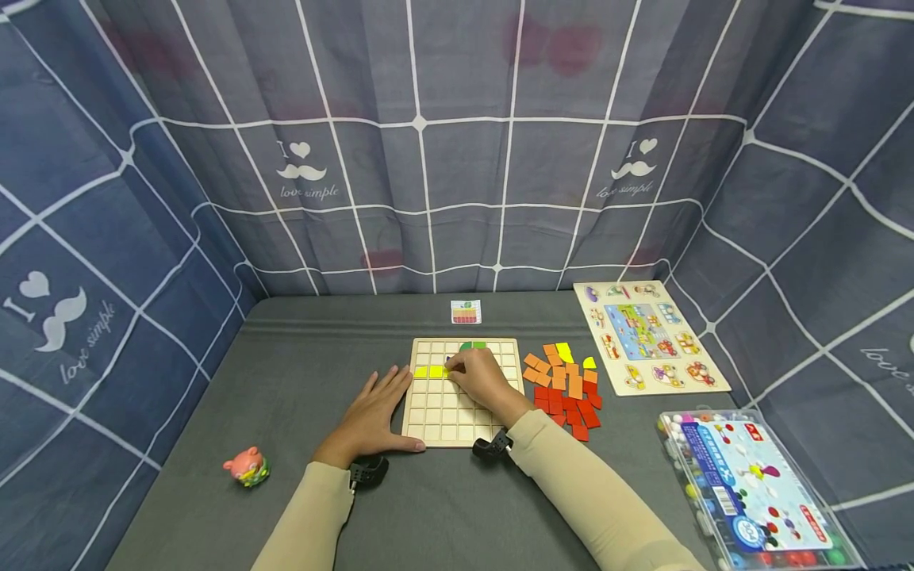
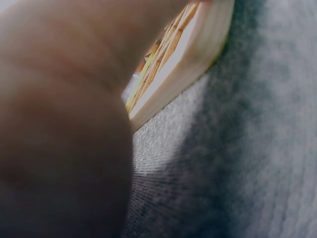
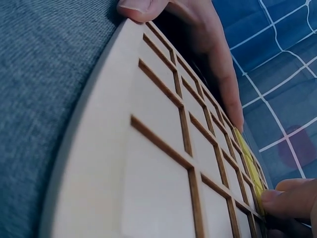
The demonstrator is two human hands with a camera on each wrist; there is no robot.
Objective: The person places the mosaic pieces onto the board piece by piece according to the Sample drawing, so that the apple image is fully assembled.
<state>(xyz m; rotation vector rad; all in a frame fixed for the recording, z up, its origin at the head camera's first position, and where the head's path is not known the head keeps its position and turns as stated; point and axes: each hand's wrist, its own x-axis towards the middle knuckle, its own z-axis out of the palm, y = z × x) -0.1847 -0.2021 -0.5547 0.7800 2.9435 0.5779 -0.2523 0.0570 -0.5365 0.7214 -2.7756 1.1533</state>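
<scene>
A pale wooden grid board (image 1: 435, 420) lies flat on the grey table. Two yellow square tiles (image 1: 428, 372) sit side by side in its cells, and green pieces (image 1: 479, 345) lie near its far edge. Beside the left edge rests my left hand (image 1: 367, 420), fingers spread, thumb at the near left corner and fingertips by the yellow row. My right hand (image 1: 485, 381) reaches over the board, its thumb and finger pinching a yellow tile (image 1: 447, 371) at the right end of that row. In the right wrist view, those fingers partly cover the yellow row (image 3: 250, 161).
Loose orange tiles (image 1: 574, 384), red tiles (image 1: 557, 400) and yellow pieces (image 1: 564, 353) lie right of the board. A small printed card (image 1: 466, 312) is behind it. Farther right are a picture puzzle board (image 1: 600, 373) and a clear plastic case (image 1: 771, 492). A pink pig figurine (image 1: 247, 466) stands left.
</scene>
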